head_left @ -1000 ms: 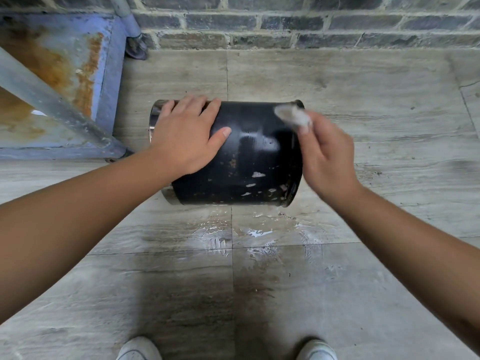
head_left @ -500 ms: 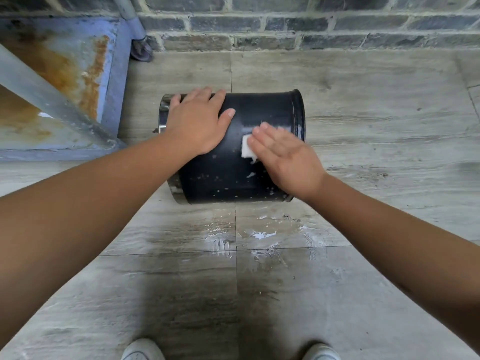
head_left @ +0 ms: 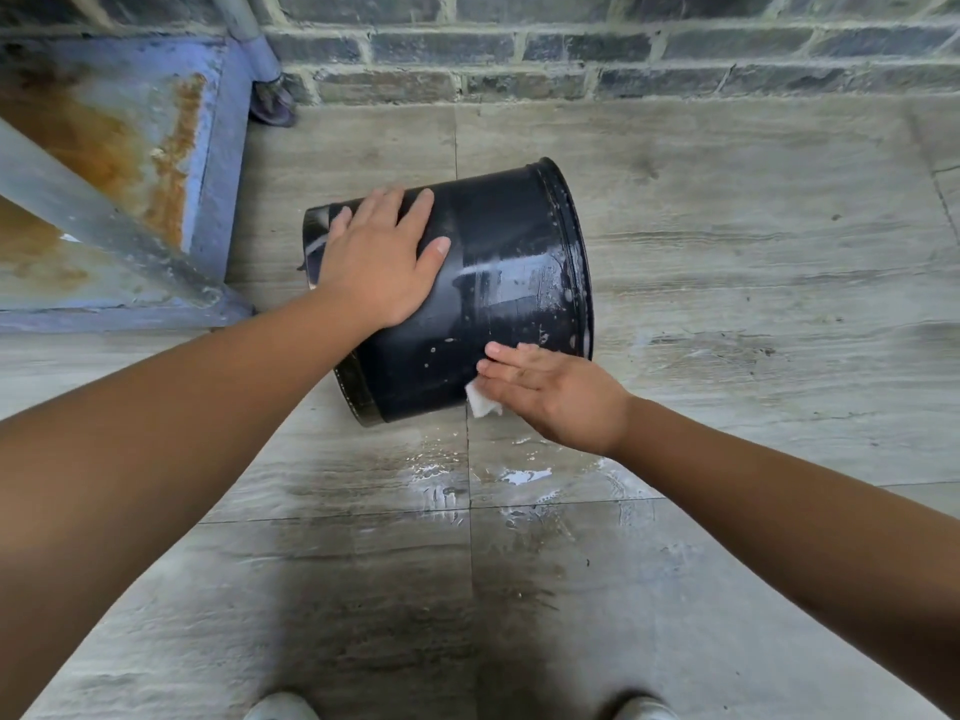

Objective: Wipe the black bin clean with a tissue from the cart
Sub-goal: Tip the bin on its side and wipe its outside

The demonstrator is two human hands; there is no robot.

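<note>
Here the left hand (head_left: pixel 382 262) lies flat and spread on the upper side of the black bin (head_left: pixel 498 283), palm down, steadying it. The right hand (head_left: pixel 550 389) is flat too, fingers (head_left: pixel 511 356) straight and together, pressing a white tissue (head_left: pixel 482 402) against the bin's near, lower side close to its rim; only a corner of the tissue shows beneath the palm.

The bin lies on its side on the tiled floor (head_left: pixel 727 262), slightly askew, just beside the rusty blue cart (head_left: pixel 218 163) and near the brick wall (head_left: pixel 571 54). Its shell is glossy and streaked wet, with pale specks left toward the lower edge. A small puddle (head_left: pixel 524 476) sits on the floor just in front of it.

Being round and on its side, the bin will likely roll under a sideways push, and the wet surface looks slippery, so a flat palm on top seems the sounder hold. It appears rigid and fairly light, though that is hard to judge from above. The damp tissue is soft and may tear if dragged hard.
</note>
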